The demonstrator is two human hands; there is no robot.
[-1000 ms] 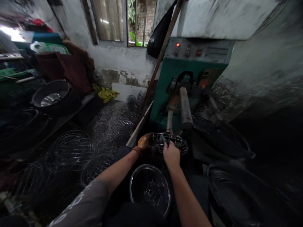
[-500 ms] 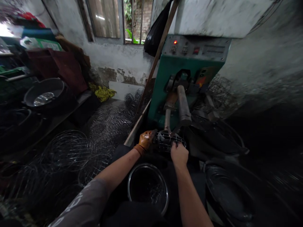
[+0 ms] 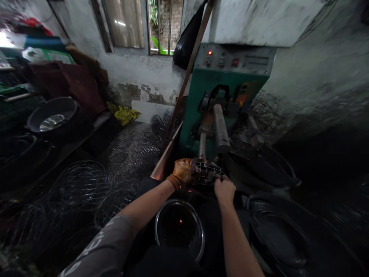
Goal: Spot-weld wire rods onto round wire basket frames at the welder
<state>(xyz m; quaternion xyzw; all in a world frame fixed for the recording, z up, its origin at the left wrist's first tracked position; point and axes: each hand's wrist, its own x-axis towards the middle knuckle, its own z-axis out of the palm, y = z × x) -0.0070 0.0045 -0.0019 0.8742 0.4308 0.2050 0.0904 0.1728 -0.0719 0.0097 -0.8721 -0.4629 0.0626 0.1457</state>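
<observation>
A small wire rack (image 3: 210, 175) lies under the lower electrode arm of a green spot-welding machine (image 3: 190, 100). My left hand (image 3: 183, 171), in a stained orange-brown glove, is closed at the rack's left end; its fingertips are partly hidden. My bare right hand (image 3: 225, 190) pinches the rack's right end. Above it, the thick upper metal arm (image 3: 221, 129) juts out from the machine. A round metal-rimmed bowl (image 3: 157, 227) sits below, close to my body. A bright spark shows over its dark inside, and fainter glints lie beneath my gloved hand.
Tangled round wire racks (image 3: 83, 181) heap on the floor at left. Dark pans (image 3: 273, 227) stand at right, and a black pot (image 3: 72, 109) at far left. A wooden board (image 3: 165, 156) leans beside the machine, whose red lamp (image 3: 210, 52) is lit.
My left hand has moved right and closer around the rack's end. My right hand has shifted slightly right and down. Orange sparks now show below the rack and over the bowl.
</observation>
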